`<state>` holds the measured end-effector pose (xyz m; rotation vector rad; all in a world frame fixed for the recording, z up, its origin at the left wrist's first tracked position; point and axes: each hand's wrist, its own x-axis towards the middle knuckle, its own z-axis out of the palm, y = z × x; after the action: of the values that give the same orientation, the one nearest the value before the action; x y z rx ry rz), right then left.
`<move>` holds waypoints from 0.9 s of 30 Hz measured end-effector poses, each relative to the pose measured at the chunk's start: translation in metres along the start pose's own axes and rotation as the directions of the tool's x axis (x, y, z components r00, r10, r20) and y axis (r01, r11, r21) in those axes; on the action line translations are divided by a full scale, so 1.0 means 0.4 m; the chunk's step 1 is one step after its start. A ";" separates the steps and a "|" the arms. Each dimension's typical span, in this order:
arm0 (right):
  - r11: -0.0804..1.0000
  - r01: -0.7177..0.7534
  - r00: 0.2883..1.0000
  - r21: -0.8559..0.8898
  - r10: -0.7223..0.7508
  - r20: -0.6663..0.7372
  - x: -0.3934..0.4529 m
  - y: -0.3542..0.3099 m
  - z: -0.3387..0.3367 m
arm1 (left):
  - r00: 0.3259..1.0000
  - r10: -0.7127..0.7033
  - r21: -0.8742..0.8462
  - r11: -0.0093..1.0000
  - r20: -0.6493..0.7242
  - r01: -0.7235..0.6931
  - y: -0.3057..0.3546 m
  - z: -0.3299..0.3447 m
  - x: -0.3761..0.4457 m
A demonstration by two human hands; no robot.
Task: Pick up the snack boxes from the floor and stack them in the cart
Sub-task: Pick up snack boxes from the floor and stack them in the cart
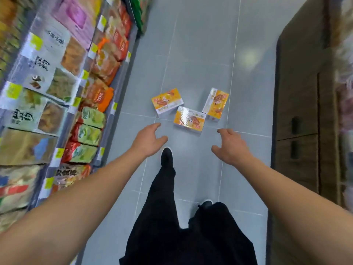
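Observation:
Three yellow-and-white snack boxes lie on the grey tiled floor ahead of me: a left box [167, 100], a middle box [189, 119] closest to me, and a right box [216, 104] lying lengthwise. My left hand [149, 139] reaches forward, fingers spread and empty, just short of the middle box on its left. My right hand [230, 145] is also open and empty, below and right of the middle box. Neither hand touches a box. No cart is in view.
Store shelves [63, 92] packed with snack bags run along the left of the aisle. A brown wooden cabinet [298, 111] stands on the right. My black-trousered legs and shoes [166, 156] are on the floor [200, 44] between my arms.

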<state>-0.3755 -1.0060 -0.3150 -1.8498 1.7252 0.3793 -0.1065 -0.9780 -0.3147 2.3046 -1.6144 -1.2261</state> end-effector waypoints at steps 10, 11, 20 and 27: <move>0.970 -0.185 0.982 0.155 0.177 0.063 0.552 0.019 0.176 | 0.992 -0.024 0.025 0.999 0.126 0.021 -0.094 0.117 0.608; 0.965 -0.194 0.980 0.176 0.184 0.069 0.600 0.032 0.210 | 0.991 -0.025 0.022 1.000 0.130 0.022 -0.109 0.148 0.661; 0.856 -0.230 0.962 0.463 0.272 -0.026 1.086 0.202 0.673 | 0.993 -0.001 0.071 0.997 0.117 -0.007 -0.330 0.549 1.197; 0.627 -0.363 0.908 0.689 0.404 0.111 1.318 0.282 0.958 | 0.939 -0.058 -0.133 0.985 0.339 0.109 -0.467 0.823 1.442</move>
<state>-0.3527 -1.2116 -0.9434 -0.9369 1.9366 -0.1768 -0.1001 -1.2460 -0.9504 2.1836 -1.4598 -1.7760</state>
